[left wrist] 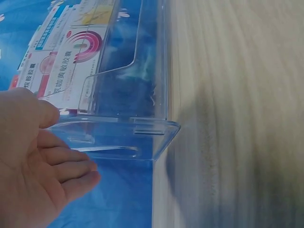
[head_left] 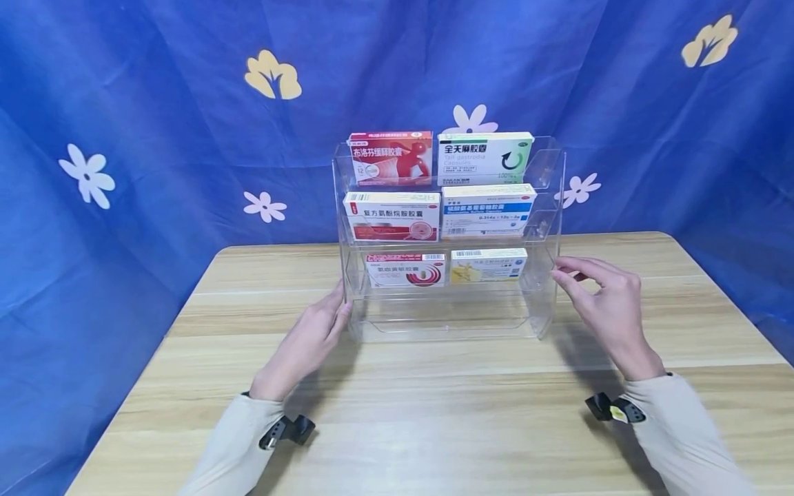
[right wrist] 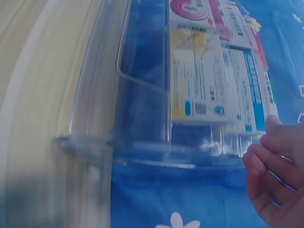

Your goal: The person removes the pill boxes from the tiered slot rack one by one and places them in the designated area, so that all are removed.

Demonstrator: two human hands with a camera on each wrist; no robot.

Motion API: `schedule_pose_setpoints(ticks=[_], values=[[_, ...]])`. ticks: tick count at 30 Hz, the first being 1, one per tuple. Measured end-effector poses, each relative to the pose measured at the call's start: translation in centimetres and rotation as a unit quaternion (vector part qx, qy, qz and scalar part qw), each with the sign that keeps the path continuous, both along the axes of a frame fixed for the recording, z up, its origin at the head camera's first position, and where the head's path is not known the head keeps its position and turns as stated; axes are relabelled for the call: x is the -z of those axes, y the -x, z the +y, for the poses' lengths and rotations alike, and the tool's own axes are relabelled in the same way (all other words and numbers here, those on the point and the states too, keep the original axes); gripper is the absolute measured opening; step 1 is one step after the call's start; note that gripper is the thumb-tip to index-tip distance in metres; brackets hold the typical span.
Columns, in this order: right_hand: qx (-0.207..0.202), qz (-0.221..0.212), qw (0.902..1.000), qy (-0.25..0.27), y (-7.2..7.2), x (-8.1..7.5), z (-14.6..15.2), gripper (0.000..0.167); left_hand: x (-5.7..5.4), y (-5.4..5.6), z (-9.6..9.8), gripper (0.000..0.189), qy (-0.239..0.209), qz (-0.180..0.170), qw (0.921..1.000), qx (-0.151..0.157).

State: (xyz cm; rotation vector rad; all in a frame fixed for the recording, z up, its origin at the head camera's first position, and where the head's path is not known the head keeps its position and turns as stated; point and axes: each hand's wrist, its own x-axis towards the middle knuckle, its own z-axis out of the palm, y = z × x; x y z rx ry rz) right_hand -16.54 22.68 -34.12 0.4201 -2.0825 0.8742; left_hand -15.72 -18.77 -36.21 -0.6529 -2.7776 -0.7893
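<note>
A clear acrylic display rack (head_left: 446, 331) stands upright on the table with three tiers of medicine boxes. On top are a red box (head_left: 392, 160) and a white-and-green box (head_left: 485, 160). The middle tier holds a white-and-red box (head_left: 393, 219) and a white-and-blue box (head_left: 489, 212). Below sit a white box with pink rings (head_left: 406, 272) and a white-and-yellow box (head_left: 489, 267). My left hand (head_left: 313, 337) holds the rack's left side low down, thumb at its front edge. Higher up, my right hand (head_left: 604, 303) pinches the right side panel between thumb and forefinger.
The rack's lowest front tray (head_left: 443, 310) has no box in it. Wood-grain table (head_left: 434, 427) surrounds the rack's base. Close behind the table's back edge hangs a blue curtain (head_left: 186, 138) with flower prints. Each wrist wears a black strap with a small camera.
</note>
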Motion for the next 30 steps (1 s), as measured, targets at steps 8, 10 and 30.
schedule_pose_setpoints(ticks=[8, 10, 30], values=[[-0.027, 0.001, 0.9996, -0.004, 0.6, -0.4, -2.5, 0.022, 0.1, -0.2, 0.0, 0.043, 0.001, 0.026, 0.9997, -0.003], [-0.034, -0.004, 0.9994, -0.005, 0.7, -0.6, -3.1, 0.021, 0.1, -0.3, -0.1, 0.044, 0.000, 0.029, 0.9996, -0.006], [-0.103, 0.001, 0.9916, -0.078, 2.0, -2.3, -10.7, 0.029, -0.6, -0.7, 3.2, 0.064, 0.125, 0.143, 0.9748, -0.117]])
